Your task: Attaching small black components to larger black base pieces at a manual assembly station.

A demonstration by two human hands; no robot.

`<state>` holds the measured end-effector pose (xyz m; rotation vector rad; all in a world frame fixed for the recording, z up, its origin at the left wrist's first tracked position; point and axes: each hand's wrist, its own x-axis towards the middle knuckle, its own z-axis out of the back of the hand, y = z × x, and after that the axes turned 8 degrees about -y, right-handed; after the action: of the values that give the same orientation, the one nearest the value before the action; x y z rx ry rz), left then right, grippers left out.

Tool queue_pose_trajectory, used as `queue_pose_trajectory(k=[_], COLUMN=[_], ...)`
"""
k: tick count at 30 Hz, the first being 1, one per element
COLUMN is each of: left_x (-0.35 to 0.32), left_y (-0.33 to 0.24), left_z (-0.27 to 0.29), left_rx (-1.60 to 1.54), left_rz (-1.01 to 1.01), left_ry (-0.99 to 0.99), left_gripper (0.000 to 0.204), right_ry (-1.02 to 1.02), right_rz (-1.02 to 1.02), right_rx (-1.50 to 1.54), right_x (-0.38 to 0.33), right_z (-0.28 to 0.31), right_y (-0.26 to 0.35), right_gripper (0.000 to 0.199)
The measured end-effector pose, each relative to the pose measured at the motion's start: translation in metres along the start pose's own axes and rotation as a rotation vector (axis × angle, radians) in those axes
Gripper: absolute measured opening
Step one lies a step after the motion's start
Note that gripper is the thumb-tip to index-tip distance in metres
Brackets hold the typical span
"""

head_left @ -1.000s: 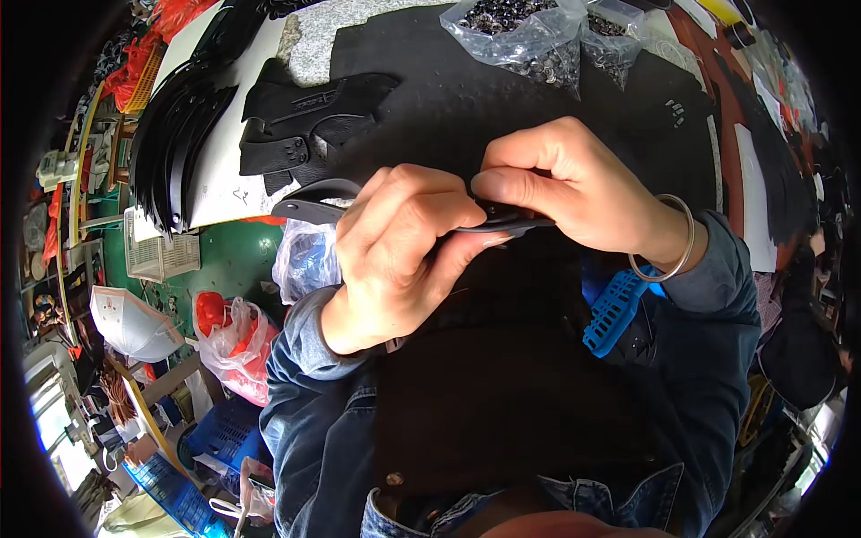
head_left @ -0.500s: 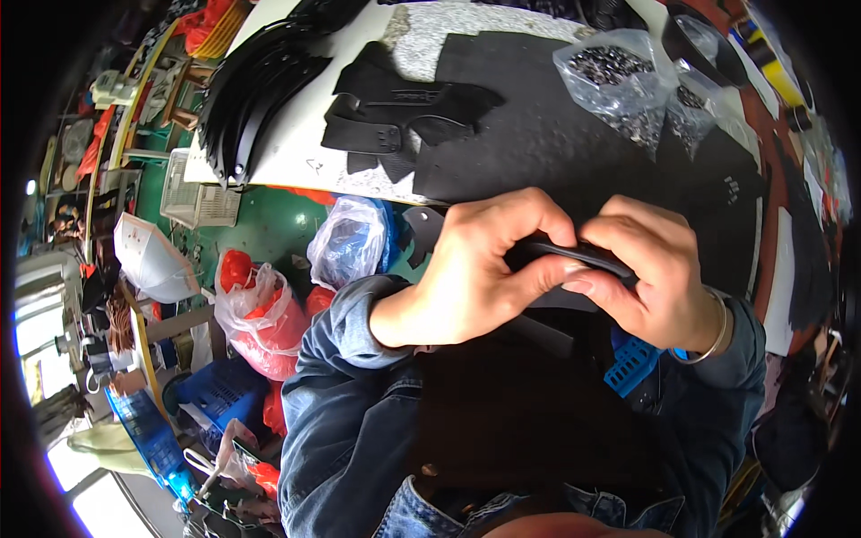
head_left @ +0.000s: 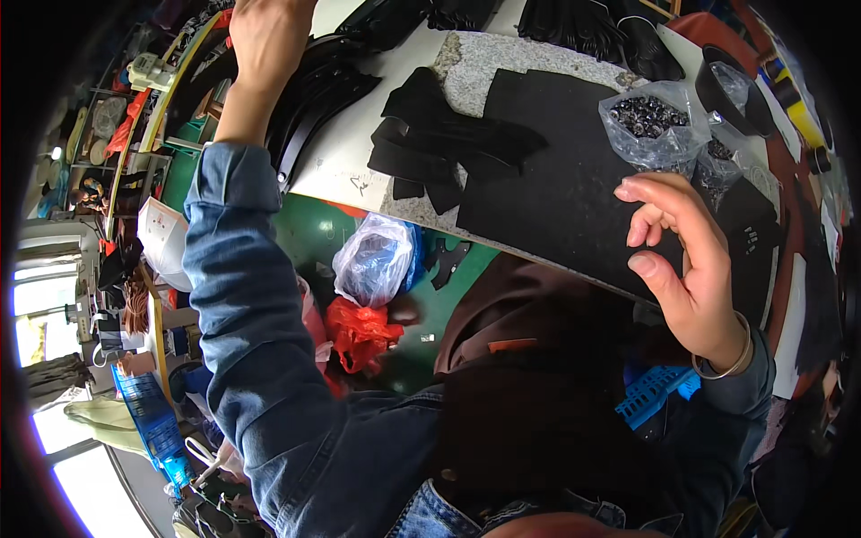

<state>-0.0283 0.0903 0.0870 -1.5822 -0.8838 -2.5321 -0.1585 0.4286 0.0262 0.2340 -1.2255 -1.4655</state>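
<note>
My left hand (head_left: 266, 40) reaches far out at the upper left, over the end of a bundle of long black strips (head_left: 309, 117). The frame's top edge cuts off its fingers, so what they hold, if anything, does not show. My right hand (head_left: 686, 269) hovers over the right side of a black mat (head_left: 556, 193), fingers curled loosely and apart from the thumb, with nothing between them. Just beyond it stands an open clear plastic bag (head_left: 653, 125) of small dark shiny pieces. Flat black cut pieces (head_left: 439, 143) lie heaped on the mat's left side.
The white table (head_left: 336, 170) has a speckled stone slab (head_left: 529, 56) under the mat. More black pieces (head_left: 574, 27) lie along the far side. Below the table's edge are a clear-lined blue bin (head_left: 377, 260), a red bag (head_left: 359, 334) and a blue plastic basket (head_left: 659, 393).
Both hands were together, pinching a black strip in front of me. They have parted: the left has swung far up and left, and the right has moved slightly right and opened.
</note>
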Motion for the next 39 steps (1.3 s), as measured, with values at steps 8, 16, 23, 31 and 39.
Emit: queue_pose_trajectory(k=[8, 16, 23, 31, 39], left_x=[-0.096, -0.104, -0.085, -0.073, -0.066], left_y=[-0.015, -0.078, -0.103, -0.121, -0.165], left_z=[-0.043, -0.058, -0.086, -0.068, -0.044], left_rx=[0.024, 0.001, -0.104, -0.159, -0.547], left_rz=[0.071, 0.592, 0.59, 0.252, 0.149], left_ry=[0.342, 1.082, 1.091, 0.601, 0.605], left_gripper=[0.023, 0.068, 0.076, 0.044, 0.077], right_ry=[-0.13, -0.243, -0.245, -0.278, -0.294], right_rz=[-0.225, -0.289, -0.286, -0.289, -0.28], right_rx=[-0.114, -0.207, -0.197, -0.223, -0.371], right_x=[-0.021, -0.041, -0.057, -0.073, -0.087], right_z=[0.035, 0.062, 0.077, 0.099, 0.128], right_y=[-0.02, -0.033, -0.038, -0.045, -0.064], right_gripper=[0.035, 0.027, 0.023, 0.025, 0.027])
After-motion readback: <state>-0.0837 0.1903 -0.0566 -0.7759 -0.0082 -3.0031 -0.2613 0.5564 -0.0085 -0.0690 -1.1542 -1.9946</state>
